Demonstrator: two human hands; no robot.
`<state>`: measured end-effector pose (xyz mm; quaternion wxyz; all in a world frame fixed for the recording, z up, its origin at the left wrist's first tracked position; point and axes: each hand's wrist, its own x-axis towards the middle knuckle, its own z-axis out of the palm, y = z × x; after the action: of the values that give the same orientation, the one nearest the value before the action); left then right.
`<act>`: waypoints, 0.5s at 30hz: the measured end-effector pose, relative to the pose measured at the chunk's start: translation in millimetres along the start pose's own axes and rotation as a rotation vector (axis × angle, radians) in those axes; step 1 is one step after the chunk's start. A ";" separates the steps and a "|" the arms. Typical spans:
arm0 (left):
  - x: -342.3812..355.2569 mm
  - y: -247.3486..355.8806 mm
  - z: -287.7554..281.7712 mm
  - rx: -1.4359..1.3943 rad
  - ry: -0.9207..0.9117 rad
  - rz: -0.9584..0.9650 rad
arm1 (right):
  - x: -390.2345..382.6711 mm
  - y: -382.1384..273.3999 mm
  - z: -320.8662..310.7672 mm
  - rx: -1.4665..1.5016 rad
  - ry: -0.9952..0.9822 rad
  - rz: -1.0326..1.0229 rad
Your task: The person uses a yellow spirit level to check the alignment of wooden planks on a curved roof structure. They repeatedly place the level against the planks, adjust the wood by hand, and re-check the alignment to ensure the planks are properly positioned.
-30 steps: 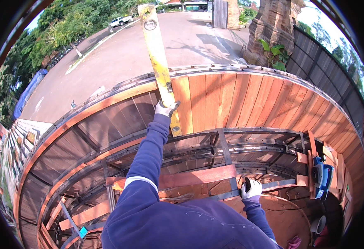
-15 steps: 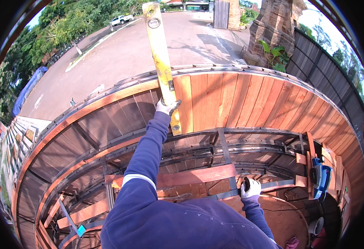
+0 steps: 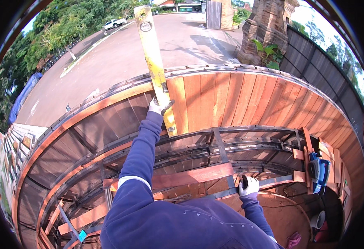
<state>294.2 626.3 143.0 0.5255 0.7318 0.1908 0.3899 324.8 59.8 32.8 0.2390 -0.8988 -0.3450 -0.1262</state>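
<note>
My left hand, in a white glove with dark grip side, is closed on a long yellow spirit level. The level stands up across the curved cladding, against the edge of the light reddish boards, its top reaching past the rim. My right hand, gloved alike, is curled with dark fingers or a dark object at the steel bar below; what it grips I cannot make out. A reddish plank lies just left of it.
A blue power tool hangs by upright boards at the right. Dark curved framing fills the left side, with a small cyan object. Beyond the rim are a paved yard, a white pickup, trees and a dark fence.
The view has shifted slightly, so the level and my hands sit a little farther left in the picture. My grip on the level looks the same.
</note>
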 end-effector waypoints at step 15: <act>7.3 22.7 0.7 -0.053 0.038 0.101 | -1.1 2.7 3.2 -0.005 0.019 -0.020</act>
<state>296.3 622.3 166.4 0.5205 0.7189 0.1532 0.4345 326.1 59.2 28.7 0.2387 -0.8948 -0.3512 -0.1381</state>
